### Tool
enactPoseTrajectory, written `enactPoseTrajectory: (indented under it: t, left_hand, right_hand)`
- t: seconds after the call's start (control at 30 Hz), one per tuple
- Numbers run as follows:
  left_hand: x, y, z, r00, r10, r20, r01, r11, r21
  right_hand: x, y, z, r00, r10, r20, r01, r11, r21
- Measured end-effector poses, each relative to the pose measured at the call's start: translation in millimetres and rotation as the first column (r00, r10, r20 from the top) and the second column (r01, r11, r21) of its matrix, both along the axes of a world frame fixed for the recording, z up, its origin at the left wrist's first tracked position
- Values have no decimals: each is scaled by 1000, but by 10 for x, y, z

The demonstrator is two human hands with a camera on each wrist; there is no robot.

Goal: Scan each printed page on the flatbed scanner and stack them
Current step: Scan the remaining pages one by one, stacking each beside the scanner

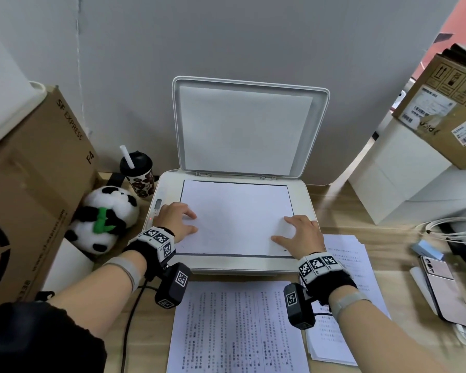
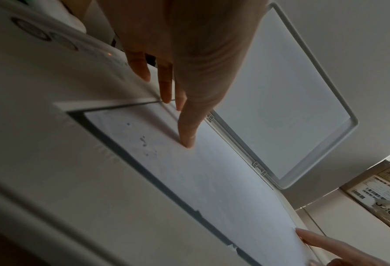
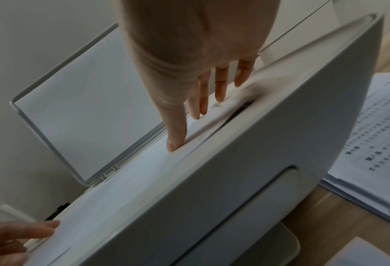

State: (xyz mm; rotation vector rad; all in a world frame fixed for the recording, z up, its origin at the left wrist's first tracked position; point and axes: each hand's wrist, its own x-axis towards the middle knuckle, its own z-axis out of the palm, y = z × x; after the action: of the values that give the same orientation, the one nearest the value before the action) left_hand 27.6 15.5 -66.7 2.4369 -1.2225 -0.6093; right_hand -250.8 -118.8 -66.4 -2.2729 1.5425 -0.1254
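Grey wall stood behind the wooden counter (image 1: pixel 342 211); the scanner (image 1: pixel 167 189) sat centred with its lid (image 1: pixel 242 125) raised; a blank-side-up page (image 1: pixel 237 216) lay on the glass; the left hand (image 1: pixel 174 219) and right hand (image 1: pixel 301 232) each rested an unclosed grip, fingers spread flat, on the page's side edges; a printed stack (image 1: pixel 355 270) lay right of the scanner; another printed sheet (image 1: pixel 237 327) lay in front.

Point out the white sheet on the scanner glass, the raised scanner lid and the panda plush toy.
white sheet on the scanner glass (image 1: pixel 237 211), head view, bare middle.
raised scanner lid (image 1: pixel 324 130), head view, right rim.
panda plush toy (image 1: pixel 111 200), head view, white head.
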Motion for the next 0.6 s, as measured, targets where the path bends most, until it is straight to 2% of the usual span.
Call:
enactPoseTrajectory:
  t: [0.2,0.23,0.3,0.37,0.43,0.53,0.6]
  left_hand:
    - [-5,-22,26,1000,4,-18,-4,1000,7]
    - [3,-37,35,999,12,-48,-12,1000,-16]
    - [23,-94,99,989,44,-143,-64,989,-134]
    - [72,-196,223,973,85,-216,-141,954,-263]
    - [174,-338,368,945,132,-298,-238,905,-352]
    - [367,-581,574,881,225,-415,-374,870,-323]
    - [504,-741,689,848,276,-453,-433,853,-292]
  right_hand:
    - [11,-16,-7,1000,6,2,-6,1000,13]
    - [9,-29,-21,999,-2,35,1,1000,21]
    - [10,-64,-47,970,-84,227,68,995,78]
    - [23,-103,-44,855,-240,460,178,969,174]
    - [42,-146,-34,706,-382,597,268,924,274]
    - [45,-228,-16,472,-518,713,298,855,424]
    - [35,-268,12,392,-572,720,296,820,490]
